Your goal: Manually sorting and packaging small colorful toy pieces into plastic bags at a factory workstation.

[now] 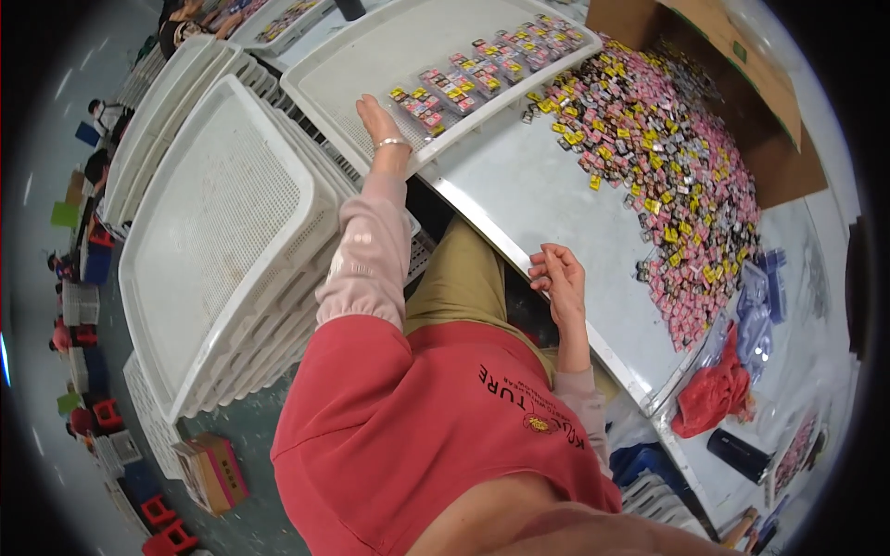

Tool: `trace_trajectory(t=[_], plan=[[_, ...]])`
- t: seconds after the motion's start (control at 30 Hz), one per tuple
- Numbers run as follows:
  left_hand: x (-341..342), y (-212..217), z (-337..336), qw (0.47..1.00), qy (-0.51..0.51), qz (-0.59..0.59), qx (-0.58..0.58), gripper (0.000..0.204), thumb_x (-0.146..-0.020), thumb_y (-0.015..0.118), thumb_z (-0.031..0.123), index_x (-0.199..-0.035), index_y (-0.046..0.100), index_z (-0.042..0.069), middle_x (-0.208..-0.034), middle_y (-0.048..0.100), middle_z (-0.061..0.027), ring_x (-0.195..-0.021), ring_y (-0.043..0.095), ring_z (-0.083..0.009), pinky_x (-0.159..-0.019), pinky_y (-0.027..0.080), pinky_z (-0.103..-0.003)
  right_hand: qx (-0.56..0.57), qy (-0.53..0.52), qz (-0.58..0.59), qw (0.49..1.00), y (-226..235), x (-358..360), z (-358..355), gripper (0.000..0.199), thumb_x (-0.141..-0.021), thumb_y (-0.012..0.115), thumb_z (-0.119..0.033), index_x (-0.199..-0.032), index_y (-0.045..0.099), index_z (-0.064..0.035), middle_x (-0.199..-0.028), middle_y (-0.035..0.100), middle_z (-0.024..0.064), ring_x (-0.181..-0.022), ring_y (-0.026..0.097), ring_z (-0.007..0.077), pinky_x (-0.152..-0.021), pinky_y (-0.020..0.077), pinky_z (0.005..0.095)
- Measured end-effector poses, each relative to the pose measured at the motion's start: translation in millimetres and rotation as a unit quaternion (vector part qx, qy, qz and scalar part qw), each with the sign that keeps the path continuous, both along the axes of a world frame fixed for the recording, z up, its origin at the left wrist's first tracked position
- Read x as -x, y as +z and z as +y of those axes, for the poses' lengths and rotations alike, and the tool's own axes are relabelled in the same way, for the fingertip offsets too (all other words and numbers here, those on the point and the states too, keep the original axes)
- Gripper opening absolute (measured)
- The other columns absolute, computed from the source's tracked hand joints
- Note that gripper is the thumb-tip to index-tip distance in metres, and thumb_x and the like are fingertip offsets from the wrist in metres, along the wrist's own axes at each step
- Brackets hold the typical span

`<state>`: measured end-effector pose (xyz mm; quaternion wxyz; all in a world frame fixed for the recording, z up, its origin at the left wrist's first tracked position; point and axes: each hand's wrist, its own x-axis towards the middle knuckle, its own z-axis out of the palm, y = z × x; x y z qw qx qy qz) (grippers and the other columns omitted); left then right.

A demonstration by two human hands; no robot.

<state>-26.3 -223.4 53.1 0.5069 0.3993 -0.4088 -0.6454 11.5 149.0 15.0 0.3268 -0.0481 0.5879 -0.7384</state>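
Note:
My left hand (377, 122), with a bracelet at its wrist, is stretched out flat over the near left part of a white perforated tray (357, 57). Beside its fingers stand rows of clear plastic packs (428, 111) filled with small pink, yellow and black pieces. Whether the palm touches the tray or a pack, I cannot tell. Over the table's near edge hovers my right hand (559, 273), fingers loosely bent and slightly apart, with nothing visible in them. To its right spreads a large heap of small pink, yellow and black pieces (686, 185) on the pale table (519, 171).
A tall stack of white trays (222, 204) rises at my left. An open cardboard box (788, 171) lies behind the heap. Clear plastic shells (756, 320), a red plastic bag (714, 389) and a dark cylinder (737, 454) lie at the right. Other people sit along the far left.

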Motion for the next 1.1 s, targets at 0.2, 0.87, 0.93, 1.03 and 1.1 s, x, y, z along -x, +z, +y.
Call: trace_trajectory(t=[0.2,0.87,0.93,1.03,1.1], plan=[[-75.6,6.1,108.2,0.949,-0.208,-0.017,0.238,0.033,-0.096,0.048,0.027,-0.083,0.065,0.001,-0.080,0.064,-0.0046,-0.075,0.058,-0.0136,-0.072,0.045,-0.028,-0.087,0.030,0.055,0.994,-3.5,3.6,-4.0,0.021,-0.095,0.057,-0.019,-0.107,0.058,-0.0019,-0.088,0.064,0.0070,-0.068,0.060,0.0099,-0.053,0.0500,0.0202],[-122.7,-191.4,199.5,0.756,-0.627,0.047,-0.182,0.020,-0.095,0.049,0.015,-0.106,0.057,0.001,-0.090,0.062,-0.0047,-0.080,0.060,-0.0113,-0.071,0.051,-0.025,-0.176,0.204,0.745,0.610,88.7,122.3,-317.6,0.040,-0.085,0.067,-0.019,-0.121,0.058,-0.0039,-0.118,0.060,0.0152,-0.106,0.059,0.0273,-0.090,0.0466,0.0351],[-122.4,-195.8,202.0,0.757,-0.624,0.058,-0.185,0.020,-0.095,0.049,0.015,-0.107,0.056,0.001,-0.090,0.062,-0.0050,-0.081,0.060,-0.0116,-0.072,0.051,-0.025,-0.161,0.224,0.764,0.584,85.8,119.6,-344.5,0.042,-0.086,0.066,-0.023,-0.122,0.058,-0.0051,-0.121,0.059,0.0166,-0.108,0.059,0.0302,-0.091,0.0458,0.0368],[-116.8,-199.8,203.4,0.758,-0.613,0.090,-0.206,0.019,-0.096,0.048,0.015,-0.108,0.055,0.002,-0.090,0.062,-0.0051,-0.082,0.061,-0.0123,-0.072,0.051,-0.025,-0.216,0.329,0.743,0.541,72.2,137.9,-370.3,0.038,-0.087,0.063,-0.032,-0.118,0.062,-0.0095,-0.116,0.060,0.0192,-0.103,0.060,0.0323,-0.089,0.0467,0.0370],[-115.8,-201.0,199.6,0.753,-0.613,0.090,-0.223,0.018,-0.097,0.048,0.016,-0.108,0.054,0.003,-0.091,0.061,-0.0052,-0.083,0.061,-0.0130,-0.072,0.051,-0.025,-0.254,0.342,0.724,0.542,71.0,142.7,-379.5,0.035,-0.087,0.063,-0.031,-0.114,0.064,-0.0087,-0.112,0.063,0.0182,-0.100,0.061,0.0319,-0.087,0.0474,0.0371]])
